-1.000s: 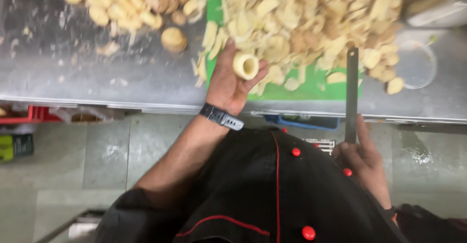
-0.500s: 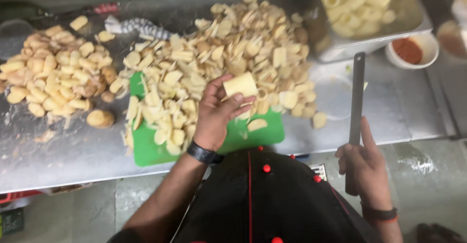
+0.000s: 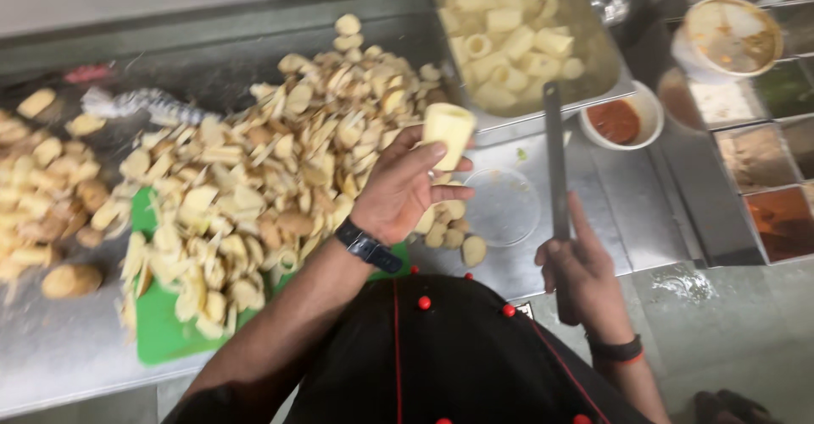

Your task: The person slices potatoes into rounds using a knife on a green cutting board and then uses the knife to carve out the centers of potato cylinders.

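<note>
Left hand [image 3: 405,188] raised, grip pinching peeled tuber piece [image 3: 447,132], right hand [image 3: 585,273] grip wrapped around upright knife [image 3: 555,163]

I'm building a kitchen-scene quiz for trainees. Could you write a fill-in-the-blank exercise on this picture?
1. The left hand holds a pale hollowed ____ piece.
2. The right hand grips a long dark ____, pointing away from the body.
3. Peelings cover a flat ____ plastic cutting board.
4. Finished pale pieces fill the rectangular ____ tray.

Missing words: vegetable; knife; green; metal
</note>
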